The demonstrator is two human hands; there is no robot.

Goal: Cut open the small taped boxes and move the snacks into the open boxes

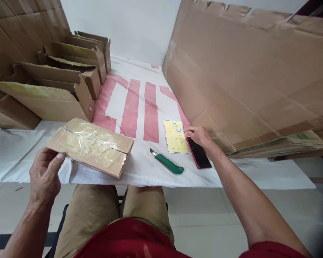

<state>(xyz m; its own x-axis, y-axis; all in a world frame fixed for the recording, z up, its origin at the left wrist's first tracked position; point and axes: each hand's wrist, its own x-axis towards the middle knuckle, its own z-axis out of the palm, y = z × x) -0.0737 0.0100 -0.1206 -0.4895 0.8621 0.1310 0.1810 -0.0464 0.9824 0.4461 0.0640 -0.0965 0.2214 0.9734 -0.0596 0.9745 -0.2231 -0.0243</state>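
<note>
My left hand [44, 173] grips the near left corner of a flat cardboard parcel [93, 145] wrapped in clear tape, which lies at the table's front edge. My right hand [200, 135] reaches across to the right, its fingers resting on the top end of a red-edged phone [199, 154] lying screen up. Just left of the phone lies a yellow sticker sheet [175, 137] with small dots. A green utility knife [167, 163] lies in front of the sheet, between the parcel and the phone.
A white cloth with red stripes [136, 107] covers the table. Several open cardboard boxes [56, 89] stand in a row at the left. A big flattened cardboard sheet [247, 68] leans at the right over stacked flat cartons [293, 145].
</note>
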